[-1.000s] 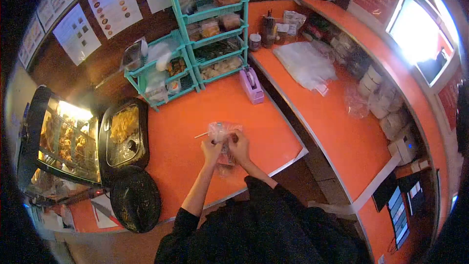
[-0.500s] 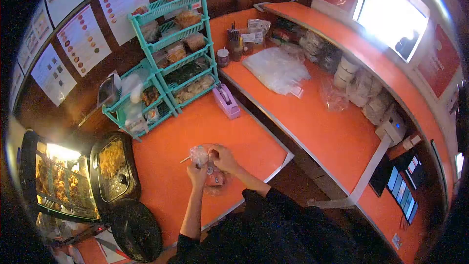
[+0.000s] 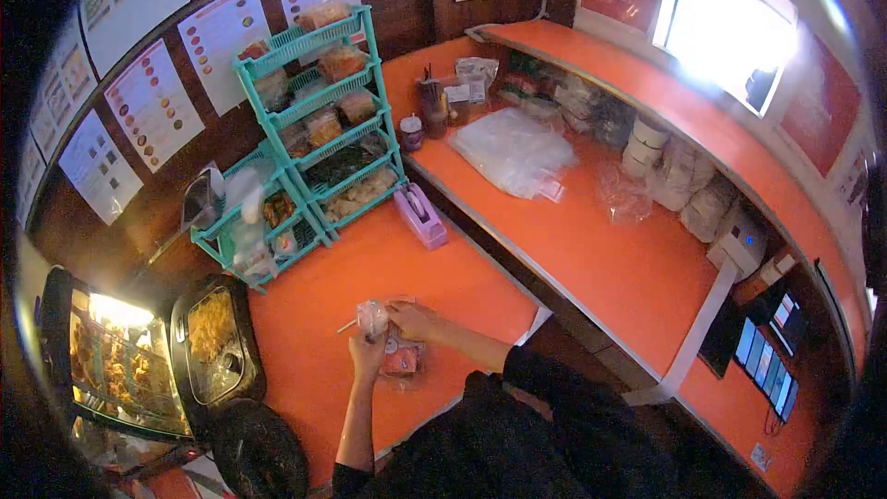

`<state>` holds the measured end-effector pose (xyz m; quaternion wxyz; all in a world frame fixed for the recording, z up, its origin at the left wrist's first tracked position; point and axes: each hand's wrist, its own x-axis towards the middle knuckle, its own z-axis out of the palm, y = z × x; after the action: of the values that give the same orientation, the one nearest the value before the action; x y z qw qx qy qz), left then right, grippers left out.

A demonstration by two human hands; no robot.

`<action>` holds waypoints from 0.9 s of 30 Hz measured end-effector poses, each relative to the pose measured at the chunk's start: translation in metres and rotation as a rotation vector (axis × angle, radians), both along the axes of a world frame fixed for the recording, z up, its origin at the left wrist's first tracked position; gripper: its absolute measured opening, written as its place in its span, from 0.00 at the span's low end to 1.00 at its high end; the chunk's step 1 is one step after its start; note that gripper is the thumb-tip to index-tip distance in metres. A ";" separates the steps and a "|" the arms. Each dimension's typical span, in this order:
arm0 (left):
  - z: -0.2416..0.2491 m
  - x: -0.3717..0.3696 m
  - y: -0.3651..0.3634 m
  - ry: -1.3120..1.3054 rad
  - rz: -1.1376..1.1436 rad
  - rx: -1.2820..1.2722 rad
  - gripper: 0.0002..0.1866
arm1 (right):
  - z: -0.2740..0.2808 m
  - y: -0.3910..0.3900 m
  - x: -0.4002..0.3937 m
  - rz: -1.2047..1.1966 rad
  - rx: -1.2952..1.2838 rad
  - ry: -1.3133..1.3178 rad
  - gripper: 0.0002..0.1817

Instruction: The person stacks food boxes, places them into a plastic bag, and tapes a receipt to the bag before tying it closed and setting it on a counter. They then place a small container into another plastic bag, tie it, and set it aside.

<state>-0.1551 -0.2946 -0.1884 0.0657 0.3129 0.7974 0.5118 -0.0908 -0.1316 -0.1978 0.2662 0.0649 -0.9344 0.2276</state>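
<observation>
Above the orange counter, my left hand [image 3: 367,347] is closed on the lower part of a small clear plastic cup or bag [image 3: 372,318]. My right hand [image 3: 409,318] is at the right side of that same item, its fingers pressed together against the plastic. A thin light stick [image 3: 346,325] points out to the left of the item. Just under my right hand, a clear plastic pack with red and white print [image 3: 403,358] lies on the counter. The contents of the small plastic item are too blurred to make out.
A purple tape dispenser [image 3: 422,215] stands beyond my hands, beside a teal tiered rack [image 3: 319,92] of bagged food. At the left are a black food pan [image 3: 242,351] and a lit display case [image 3: 120,351]. Plastic bags [image 3: 515,150] lie on the right counter [image 3: 591,249].
The head view has tilted, so the scene sits lower in the frame. My right hand has shifted slightly left over the plastic item and its fingers are straighter. My left hand keeps its hold.
</observation>
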 end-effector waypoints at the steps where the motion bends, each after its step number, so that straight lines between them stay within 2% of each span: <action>1: -0.001 -0.003 -0.002 -0.001 0.003 -0.005 0.13 | -0.007 0.002 -0.003 0.077 0.045 0.126 0.22; 2: -0.003 -0.008 -0.001 0.078 -0.022 -0.049 0.13 | 0.010 0.004 -0.001 0.081 0.040 0.125 0.22; 4: -0.005 -0.007 -0.007 0.146 -0.027 -0.105 0.13 | 0.040 0.008 0.005 -0.184 -0.283 -0.581 0.24; 5: 0.001 -0.007 -0.009 0.179 -0.037 -0.133 0.13 | 0.031 0.007 0.005 -0.168 -0.296 -0.579 0.24; 6: 0.006 -0.005 -0.009 0.208 -0.053 -0.161 0.13 | 0.020 0.006 0.007 -0.129 -0.191 -0.402 0.23; 7: 0.018 0.001 -0.008 0.188 -0.064 -0.061 0.12 | 0.011 0.004 0.010 -0.102 -0.088 -0.226 0.22; 8: 0.012 0.001 -0.009 0.181 -0.075 -0.074 0.12 | 0.016 0.001 0.015 -0.110 -0.103 -0.233 0.22; 10: -0.001 0.001 -0.006 -0.023 -0.057 0.023 0.11 | 0.028 0.004 0.021 -0.073 -0.032 -0.286 0.18; 11: 0.002 0.001 -0.005 0.061 -0.076 0.038 0.11 | 0.030 0.004 0.022 -0.084 -0.042 -0.290 0.18; 13: 0.006 0.008 0.001 0.122 -0.048 0.031 0.12 | 0.039 0.003 0.021 0.139 0.239 -0.378 0.15; 15: 0.007 0.005 0.005 0.187 -0.016 0.029 0.12 | 0.050 -0.005 0.022 0.086 0.253 -0.470 0.14; 17: 0.005 -0.005 0.005 0.197 -0.087 -0.107 0.13 | 0.047 -0.006 0.018 0.038 0.259 -0.564 0.14; 19: 0.013 -0.001 0.006 0.156 -0.109 -0.094 0.13 | 0.036 0.003 0.015 0.100 0.150 -0.301 0.13; 20: 0.024 0.001 0.007 0.122 -0.121 -0.069 0.14 | 0.024 0.002 0.017 0.091 0.147 -0.300 0.13; 22: 0.041 0.005 0.000 0.065 -0.091 -0.146 0.14 | 0.003 -0.008 0.030 -0.024 0.036 -0.037 0.12; 23: 0.040 0.006 -0.008 -0.001 -0.054 -0.235 0.15 | -0.003 -0.009 0.044 -0.034 0.028 -0.037 0.12; 24: 0.031 0.005 -0.016 -0.003 -0.065 -0.242 0.15 | -0.009 -0.005 0.068 -0.196 -0.070 0.063 0.11; 25: 0.018 0.003 -0.025 0.264 0.181 -0.160 0.16 | -0.013 0.001 0.097 -0.360 -0.166 0.162 0.10; 26: 0.008 0.005 -0.030 0.526 0.427 -0.075 0.17 | -0.011 0.003 0.134 -0.510 -0.451 0.089 0.07; 27: 0.009 0.014 -0.032 0.521 0.421 -0.084 0.17 | -0.032 0.009 0.165 -0.655 -0.587 0.230 0.06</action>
<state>-0.1411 -0.3262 -0.1794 -0.2346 0.2585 0.8550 0.3836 0.0737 -0.1223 -0.2300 0.4331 -0.2875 -0.7660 0.3782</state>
